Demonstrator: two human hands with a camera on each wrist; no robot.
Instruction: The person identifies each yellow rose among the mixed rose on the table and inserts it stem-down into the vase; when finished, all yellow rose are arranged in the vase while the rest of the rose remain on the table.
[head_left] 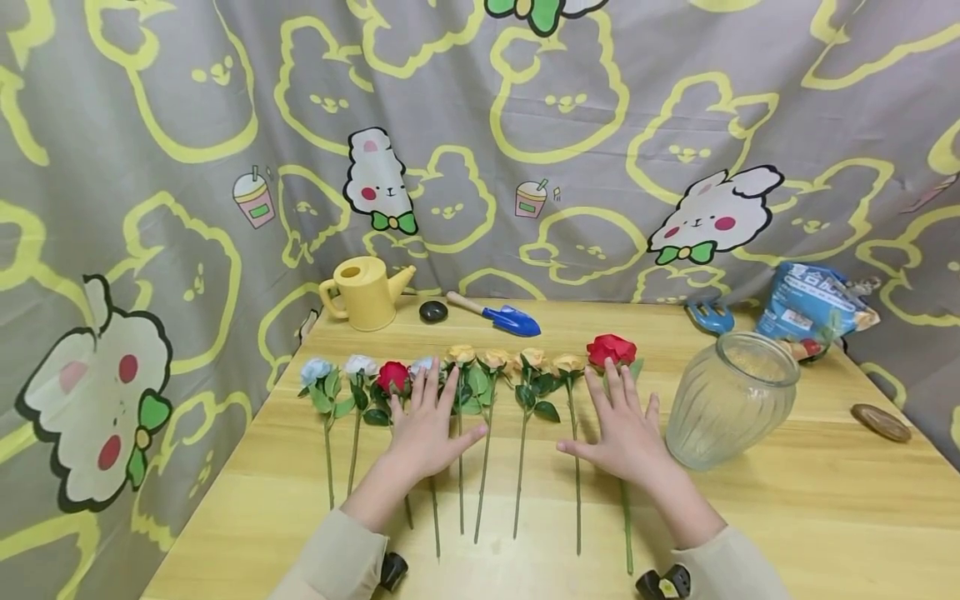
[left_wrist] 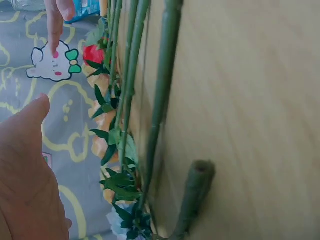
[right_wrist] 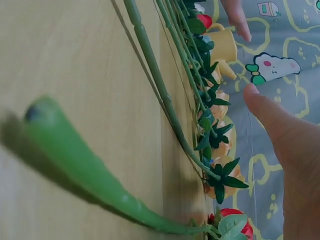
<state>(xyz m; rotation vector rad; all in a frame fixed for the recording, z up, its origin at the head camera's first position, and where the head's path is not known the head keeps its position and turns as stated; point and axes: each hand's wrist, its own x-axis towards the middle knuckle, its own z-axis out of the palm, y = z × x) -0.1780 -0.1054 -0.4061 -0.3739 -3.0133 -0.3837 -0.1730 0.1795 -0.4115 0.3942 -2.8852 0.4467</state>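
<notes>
A row of artificial roses lies on the table, stems toward me. From the left come a light blue rose [head_left: 317,372], a white rose [head_left: 362,365], a small red rose [head_left: 392,377] and another light blue rose [head_left: 422,365]. Several yellow-orange roses [head_left: 496,359] follow, and a large red rose [head_left: 611,350] ends the row. My left hand [head_left: 426,437], fingers spread, hovers over the middle-left stems. With fingers spread too, my right hand [head_left: 628,435] is over the large red rose's stem, hiding part of it. In the wrist views both hands appear raised above the stems, holding nothing.
A ribbed glass vase [head_left: 720,408] stands right of my right hand. Along the back are a yellow watering can [head_left: 366,296], a black stone [head_left: 432,312], a blue trowel [head_left: 513,320], a blue hand rake [head_left: 710,317] and a blue bag [head_left: 808,304]. A brown oval piece [head_left: 881,422] lies far right.
</notes>
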